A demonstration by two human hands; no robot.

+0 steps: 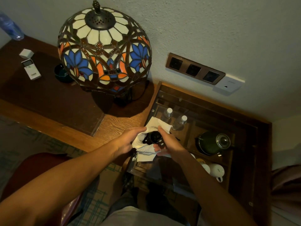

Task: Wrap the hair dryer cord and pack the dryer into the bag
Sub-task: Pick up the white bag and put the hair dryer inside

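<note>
A black hair dryer (154,137) lies partly inside a white cloth bag (146,151) on the glass-topped cabinet (172,173). My right hand (169,143) grips the dryer's handle, where its switches show. My left hand (130,141) holds the bag's rim open at the left. A dark bit of cord or drawstring (134,153) hangs below the bag's left edge. The rest of the cord is hidden inside the bag or under my hands.
A stained-glass lamp (104,51) stands on the wooden desk (114,126) to the left, with a remote (31,69) beyond it. Under the glass are two water bottles (167,114), a green kettle (213,142) and white cups (216,171). Wall sockets (194,68) sit above. A red chair (37,167) is at lower left.
</note>
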